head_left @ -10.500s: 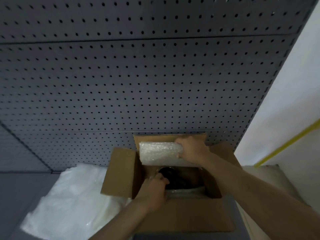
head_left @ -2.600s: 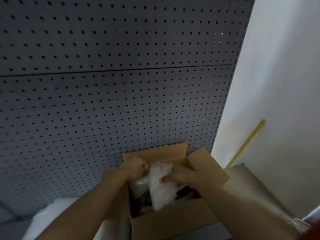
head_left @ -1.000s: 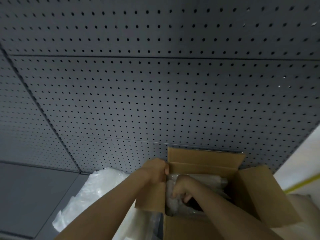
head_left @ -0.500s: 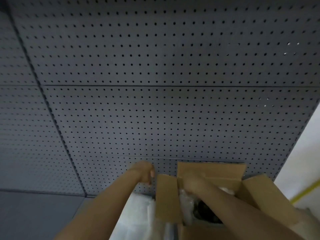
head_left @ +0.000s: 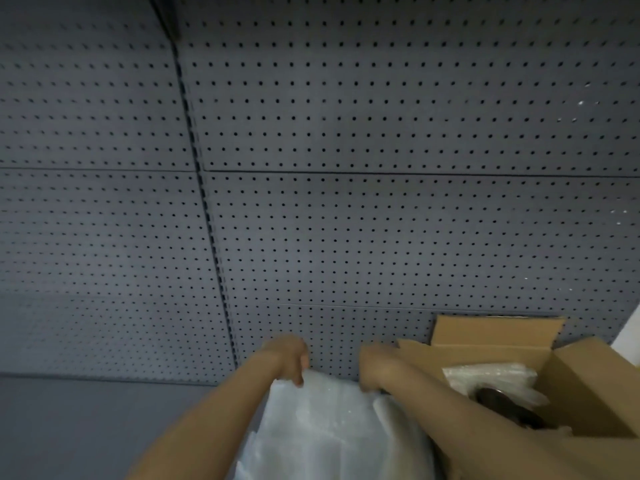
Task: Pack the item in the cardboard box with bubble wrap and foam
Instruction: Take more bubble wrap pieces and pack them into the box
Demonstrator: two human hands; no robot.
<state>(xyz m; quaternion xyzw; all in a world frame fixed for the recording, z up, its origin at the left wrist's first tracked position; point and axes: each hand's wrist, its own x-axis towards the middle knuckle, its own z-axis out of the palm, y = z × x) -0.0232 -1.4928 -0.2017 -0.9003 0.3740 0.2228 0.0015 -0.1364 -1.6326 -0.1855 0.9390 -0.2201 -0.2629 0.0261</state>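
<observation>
Both hands, left (head_left: 289, 358) and right (head_left: 375, 370), curl their fingers over the wrap (head_left: 322, 427); a hasty pull could tear it or tip the box (head_left: 588, 386).

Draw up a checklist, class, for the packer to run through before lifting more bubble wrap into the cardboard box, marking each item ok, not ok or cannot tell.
1. Left hand grips the bubble wrap sheet at its far edge: ok.
2. Right hand grips the same edge: cannot tell, blurred.
3. Cardboard box flaps open: ok.
4. Dark item sits in the box: ok.
5. Bubble wrap padding beside the item: ok.
6. Item covered on top: not ok.
</observation>
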